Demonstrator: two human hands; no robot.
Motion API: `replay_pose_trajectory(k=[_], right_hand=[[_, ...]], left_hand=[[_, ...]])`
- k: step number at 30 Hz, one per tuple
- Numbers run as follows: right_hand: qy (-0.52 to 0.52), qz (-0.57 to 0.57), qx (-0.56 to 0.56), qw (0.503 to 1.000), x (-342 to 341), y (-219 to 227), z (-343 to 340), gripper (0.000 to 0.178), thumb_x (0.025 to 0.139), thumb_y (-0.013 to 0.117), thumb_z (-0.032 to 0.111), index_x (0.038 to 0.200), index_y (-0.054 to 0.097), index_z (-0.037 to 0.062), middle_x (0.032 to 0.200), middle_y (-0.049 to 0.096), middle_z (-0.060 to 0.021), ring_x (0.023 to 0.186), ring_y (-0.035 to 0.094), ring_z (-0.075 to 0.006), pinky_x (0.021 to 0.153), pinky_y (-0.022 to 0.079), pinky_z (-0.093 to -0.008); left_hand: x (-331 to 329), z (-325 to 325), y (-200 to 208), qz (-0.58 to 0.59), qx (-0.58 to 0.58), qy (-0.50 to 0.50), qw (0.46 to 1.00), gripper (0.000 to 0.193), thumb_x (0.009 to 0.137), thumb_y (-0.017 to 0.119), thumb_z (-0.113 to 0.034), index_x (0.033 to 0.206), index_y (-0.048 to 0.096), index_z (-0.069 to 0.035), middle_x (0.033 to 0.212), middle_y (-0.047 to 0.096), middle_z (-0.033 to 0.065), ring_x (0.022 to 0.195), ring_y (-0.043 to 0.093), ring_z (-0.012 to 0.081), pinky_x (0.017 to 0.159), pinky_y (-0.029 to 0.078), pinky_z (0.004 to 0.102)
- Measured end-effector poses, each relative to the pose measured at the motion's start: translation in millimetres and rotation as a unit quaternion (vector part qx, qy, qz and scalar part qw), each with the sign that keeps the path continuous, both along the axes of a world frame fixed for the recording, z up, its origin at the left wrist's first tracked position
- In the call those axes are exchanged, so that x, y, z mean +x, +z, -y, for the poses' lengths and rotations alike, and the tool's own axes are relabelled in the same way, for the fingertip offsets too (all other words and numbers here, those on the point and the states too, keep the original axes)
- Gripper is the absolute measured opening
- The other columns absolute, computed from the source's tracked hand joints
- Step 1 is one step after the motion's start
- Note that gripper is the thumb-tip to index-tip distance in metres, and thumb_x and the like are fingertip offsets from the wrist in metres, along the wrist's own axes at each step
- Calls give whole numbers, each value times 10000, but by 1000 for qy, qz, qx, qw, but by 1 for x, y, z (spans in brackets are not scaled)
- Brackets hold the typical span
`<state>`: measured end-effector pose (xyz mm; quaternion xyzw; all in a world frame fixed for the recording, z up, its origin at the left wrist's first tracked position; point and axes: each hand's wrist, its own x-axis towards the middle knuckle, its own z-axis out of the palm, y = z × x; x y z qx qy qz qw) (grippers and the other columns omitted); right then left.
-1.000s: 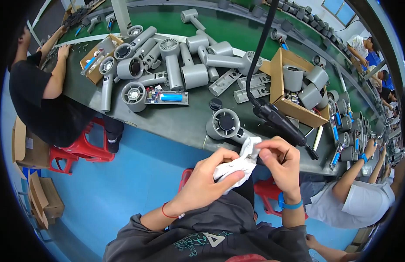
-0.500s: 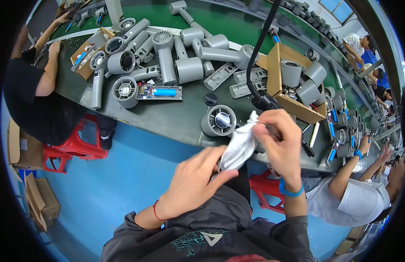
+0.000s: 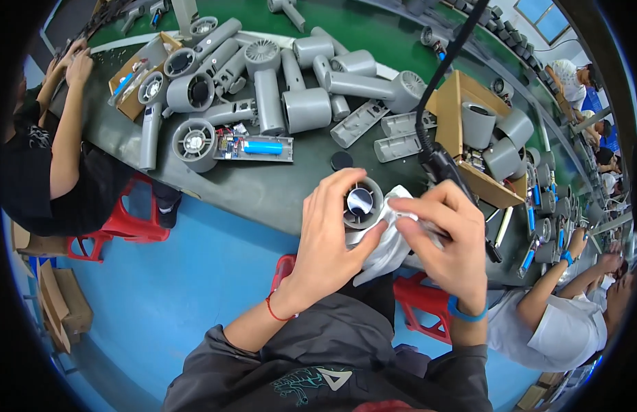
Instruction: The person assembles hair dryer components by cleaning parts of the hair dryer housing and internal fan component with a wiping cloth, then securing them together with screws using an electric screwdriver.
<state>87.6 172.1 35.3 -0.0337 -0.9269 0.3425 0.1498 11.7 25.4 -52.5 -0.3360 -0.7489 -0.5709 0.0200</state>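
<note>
My left hand (image 3: 334, 237) is curled round a grey fan housing (image 3: 373, 202), fingers along its left side and thumb at its lower right. A shiny round disc (image 3: 359, 202) sits in the middle of the housing's opening. Between the thumb and fingers of my right hand (image 3: 445, 240) is a crumpled white cloth (image 3: 390, 250). It hangs just right of the housing, against my left thumb. Beyond my left fingertips a round black cap (image 3: 342, 161) lies on the dark green table (image 3: 263, 196). The housing's lower part is hidden by my left hand and the cloth.
Several grey fan bodies (image 3: 308, 110) crowd the table's far side, near an opened one with a blue battery (image 3: 263, 147). A cardboard box (image 3: 486, 180) of grey parts stands right, beside a black cable (image 3: 435, 93). Co-workers sit on the left (image 3: 40, 165) and right (image 3: 538, 316).
My left hand has moved up from the cloth and taken hold of the grey fan housing. My right hand has shifted slightly right and down, keeping the white cloth.
</note>
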Motion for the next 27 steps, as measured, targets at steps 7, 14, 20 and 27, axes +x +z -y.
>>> replay_pose_trajectory(k=[7, 14, 20, 27], right_hand=[[26, 49, -157, 986, -6, -2, 2, 258, 851, 632, -46, 1091, 708, 13, 800, 661, -39, 620, 502, -70, 544, 365, -214], [-36, 77, -183, 979, 3, -24, 0, 181, 853, 672, -25, 1033, 693, -21, 800, 636, -8, 687, 526, -32, 597, 396, -183], [-10, 17, -81, 997, -10, -31, -2, 158, 838, 694, -21, 996, 701, -15, 803, 636, -65, 691, 609, -107, 623, 470, -235], [-2, 113, -129, 985, -2, 7, 2, 191, 863, 603, -55, 1041, 660, -17, 839, 626, -105, 705, 579, -170, 633, 446, -265]], left_hand=[[0, 0, -2, 90, 24, -8, 996, 770, 788, 759, -142, 1412, 332, 3, 1317, 527, 166, 1206, 504, 345, 1035, 368, 418], [-2, 4, -1, 101, 25, -37, 994, 720, 820, 734, -107, 1409, 334, -6, 1337, 500, 173, 1204, 515, 297, 1033, 387, 389], [-4, 5, -4, 117, 31, -52, 991, 662, 871, 674, -92, 1421, 317, -1, 1353, 478, 181, 1228, 505, 250, 1049, 387, 353], [-2, 1, -3, 146, 54, -9, 988, 634, 843, 677, -160, 1375, 377, 7, 1301, 524, 186, 1201, 501, 364, 1035, 348, 434]])
